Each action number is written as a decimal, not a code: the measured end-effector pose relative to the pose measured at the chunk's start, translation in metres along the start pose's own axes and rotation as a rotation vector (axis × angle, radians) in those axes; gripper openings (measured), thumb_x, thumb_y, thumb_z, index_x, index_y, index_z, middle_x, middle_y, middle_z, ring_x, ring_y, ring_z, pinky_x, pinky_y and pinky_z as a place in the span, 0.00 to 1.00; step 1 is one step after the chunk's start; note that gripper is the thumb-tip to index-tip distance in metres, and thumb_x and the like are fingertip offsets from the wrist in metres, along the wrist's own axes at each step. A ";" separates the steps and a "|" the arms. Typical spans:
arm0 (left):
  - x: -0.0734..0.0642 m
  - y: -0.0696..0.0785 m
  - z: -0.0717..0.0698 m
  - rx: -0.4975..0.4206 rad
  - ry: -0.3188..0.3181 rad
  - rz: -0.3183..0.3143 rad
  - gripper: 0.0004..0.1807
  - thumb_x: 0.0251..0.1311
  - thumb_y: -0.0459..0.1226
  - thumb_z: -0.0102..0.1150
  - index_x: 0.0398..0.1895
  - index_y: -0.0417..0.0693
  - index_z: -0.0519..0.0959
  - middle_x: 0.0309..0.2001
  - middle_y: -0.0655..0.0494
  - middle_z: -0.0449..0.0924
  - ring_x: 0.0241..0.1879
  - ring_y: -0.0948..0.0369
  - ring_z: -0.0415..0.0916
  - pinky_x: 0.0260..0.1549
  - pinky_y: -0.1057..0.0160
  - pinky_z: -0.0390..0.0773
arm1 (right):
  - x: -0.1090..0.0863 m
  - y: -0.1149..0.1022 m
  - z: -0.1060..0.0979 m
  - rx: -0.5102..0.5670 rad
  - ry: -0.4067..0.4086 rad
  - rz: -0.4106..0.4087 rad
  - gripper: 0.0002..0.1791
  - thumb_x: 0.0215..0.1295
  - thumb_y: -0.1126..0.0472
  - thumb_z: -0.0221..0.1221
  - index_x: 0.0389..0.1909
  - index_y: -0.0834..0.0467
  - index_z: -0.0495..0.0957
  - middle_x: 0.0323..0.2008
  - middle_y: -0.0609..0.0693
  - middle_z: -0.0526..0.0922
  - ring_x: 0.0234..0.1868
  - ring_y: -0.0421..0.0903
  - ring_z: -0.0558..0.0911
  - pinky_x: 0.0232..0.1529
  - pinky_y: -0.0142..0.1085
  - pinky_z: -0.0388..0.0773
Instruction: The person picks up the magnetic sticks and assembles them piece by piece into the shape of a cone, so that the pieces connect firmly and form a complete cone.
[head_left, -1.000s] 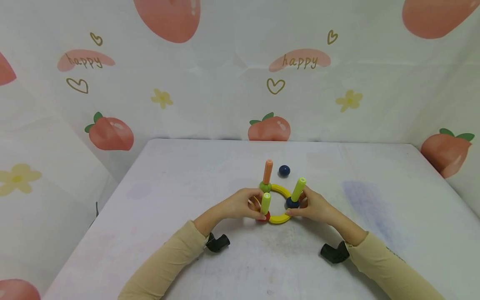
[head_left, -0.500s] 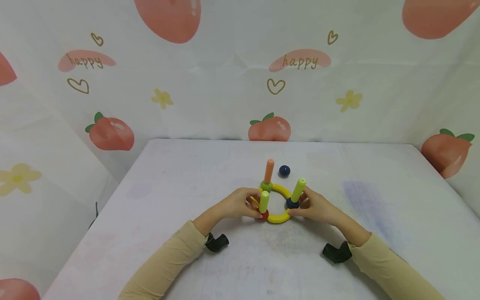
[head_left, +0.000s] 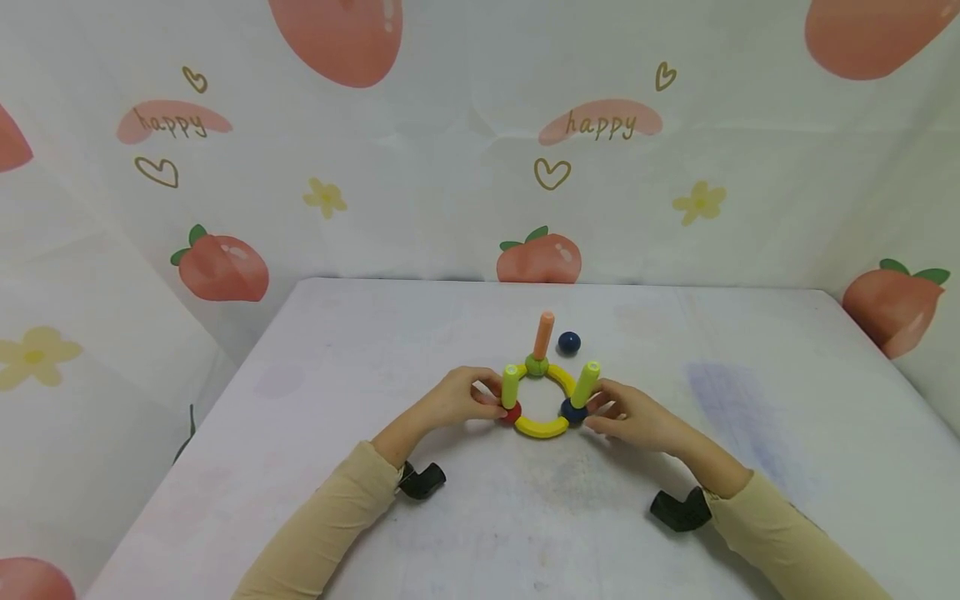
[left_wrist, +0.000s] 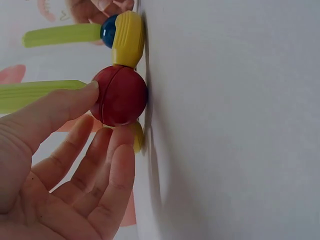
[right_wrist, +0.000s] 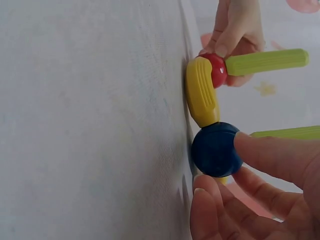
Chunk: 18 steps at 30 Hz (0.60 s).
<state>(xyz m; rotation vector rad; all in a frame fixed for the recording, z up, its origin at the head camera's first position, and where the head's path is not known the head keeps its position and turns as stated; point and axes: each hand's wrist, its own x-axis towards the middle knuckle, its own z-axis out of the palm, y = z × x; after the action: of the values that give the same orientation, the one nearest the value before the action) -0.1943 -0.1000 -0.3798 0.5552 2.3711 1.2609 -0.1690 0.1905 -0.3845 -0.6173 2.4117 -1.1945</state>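
Note:
A ring of yellow curved pieces point(head_left: 542, 428) lies on the table, joined by a red ball point(left_wrist: 120, 96), a blue ball point(right_wrist: 216, 149) and a green ball point(head_left: 536, 365). Light green sticks rise from the red ball point(head_left: 510, 387) and the blue one point(head_left: 586, 385); an orange stick point(head_left: 543, 336) stands on the green ball. My left hand point(head_left: 467, 395) pinches the red ball between thumb and fingers. At the ring's right side, my right hand point(head_left: 633, 414) holds the blue ball, its thumb against the top and fingers below.
A loose dark blue ball point(head_left: 569, 342) sits just behind the ring, near the orange stick. Black wrist mounts point(head_left: 423, 482) hang at both cuffs. A fruit-patterned cloth point(head_left: 450, 167) covers the wall behind the table point(head_left: 375, 333).
The ring has shifted left and slightly away, turning a little, so the red ball sits farther left and the green ball farther back. Both hands stay at it; the loose ball has not moved.

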 end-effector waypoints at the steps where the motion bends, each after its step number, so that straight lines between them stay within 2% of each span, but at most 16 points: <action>1: 0.000 -0.001 -0.001 -0.003 0.004 -0.014 0.15 0.50 0.33 0.67 0.43 0.43 0.79 0.44 0.48 0.79 0.38 0.60 0.83 0.38 0.67 0.79 | 0.000 0.000 0.001 0.002 -0.005 -0.011 0.19 0.64 0.59 0.57 0.52 0.64 0.68 0.47 0.65 0.77 0.41 0.50 0.81 0.32 0.31 0.79; 8: -0.002 -0.004 -0.007 0.016 0.018 -0.103 0.19 0.51 0.36 0.67 0.47 0.41 0.79 0.46 0.48 0.80 0.41 0.60 0.83 0.37 0.68 0.78 | 0.003 -0.001 0.006 0.020 -0.044 -0.046 0.20 0.65 0.61 0.56 0.53 0.67 0.67 0.48 0.67 0.76 0.42 0.51 0.82 0.32 0.31 0.80; 18: -0.005 -0.009 -0.017 0.065 0.029 -0.111 0.15 0.50 0.37 0.68 0.42 0.43 0.81 0.45 0.49 0.82 0.40 0.60 0.82 0.33 0.69 0.78 | 0.008 -0.005 0.011 -0.017 -0.084 -0.035 0.19 0.65 0.61 0.56 0.54 0.64 0.69 0.48 0.62 0.78 0.40 0.46 0.80 0.35 0.28 0.78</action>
<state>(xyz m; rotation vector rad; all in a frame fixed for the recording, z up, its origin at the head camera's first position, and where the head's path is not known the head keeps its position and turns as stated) -0.2005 -0.1188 -0.3775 0.4212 2.4382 1.1542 -0.1691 0.1769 -0.3880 -0.7031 2.3530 -1.1398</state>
